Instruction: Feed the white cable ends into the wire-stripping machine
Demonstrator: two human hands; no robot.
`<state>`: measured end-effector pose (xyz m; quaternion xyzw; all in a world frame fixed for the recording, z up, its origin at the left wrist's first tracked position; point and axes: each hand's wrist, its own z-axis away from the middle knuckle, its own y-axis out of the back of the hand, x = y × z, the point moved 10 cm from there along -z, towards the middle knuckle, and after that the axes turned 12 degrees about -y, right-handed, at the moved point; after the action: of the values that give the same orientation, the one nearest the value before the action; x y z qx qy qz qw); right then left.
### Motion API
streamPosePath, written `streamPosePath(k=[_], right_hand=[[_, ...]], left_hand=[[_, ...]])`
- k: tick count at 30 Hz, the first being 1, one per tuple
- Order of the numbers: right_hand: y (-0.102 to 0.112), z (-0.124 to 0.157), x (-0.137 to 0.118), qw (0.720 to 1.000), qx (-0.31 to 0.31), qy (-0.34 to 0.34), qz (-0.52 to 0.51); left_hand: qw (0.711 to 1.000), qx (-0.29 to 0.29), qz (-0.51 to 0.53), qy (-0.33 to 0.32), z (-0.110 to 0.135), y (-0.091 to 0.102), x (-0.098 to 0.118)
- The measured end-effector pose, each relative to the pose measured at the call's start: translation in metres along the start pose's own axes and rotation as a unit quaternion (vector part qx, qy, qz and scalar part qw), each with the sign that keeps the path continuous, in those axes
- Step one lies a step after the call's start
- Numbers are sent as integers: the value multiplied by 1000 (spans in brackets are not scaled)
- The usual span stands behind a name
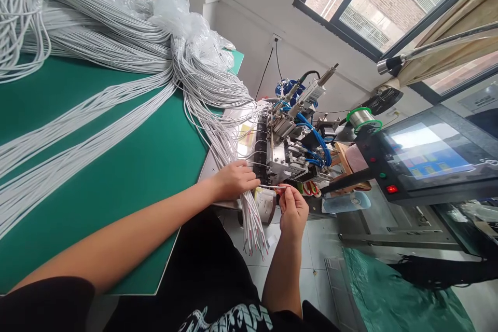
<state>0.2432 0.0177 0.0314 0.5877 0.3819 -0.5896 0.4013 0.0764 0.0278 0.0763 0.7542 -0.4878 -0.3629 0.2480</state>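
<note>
A single white cable [270,187] is stretched between my two hands, just in front of the machine [282,153]. My left hand [236,179] is closed around its left part, over a thick bundle of white cables [223,142]. Fingertips of my right hand [292,205] pinch the cable's other end. Below my left hand the loose cable ends [253,225], with reddish tips, hang past the table edge. Several cables run from the bundle into the dark rail [260,148] along the machine's near side.
More white cables [109,36] and clear plastic wrap [179,15] lie across the green table [155,150]. A control screen [431,155] juts in at the right, near a wire spool [363,120]. Behind the machine stand a wall and window [373,5].
</note>
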Motion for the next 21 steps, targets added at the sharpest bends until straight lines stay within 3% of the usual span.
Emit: streamPosePath(k=[4,9,13,21], right_hand=[[-1,-10,12,998,-51,-39,0],[8,-24,18,992,-28,-40,114],[3,-30,17,981,-22,-24,192],[-12,-40,22,981,-55,6,188]], left_hand=[[1000,-1,11,6,-1,1,-1],[1000,-10,9,19,0,2,-2],[999,-13,-11,33,0,3,-4],[998,-24,-3,55,0,0,-7]])
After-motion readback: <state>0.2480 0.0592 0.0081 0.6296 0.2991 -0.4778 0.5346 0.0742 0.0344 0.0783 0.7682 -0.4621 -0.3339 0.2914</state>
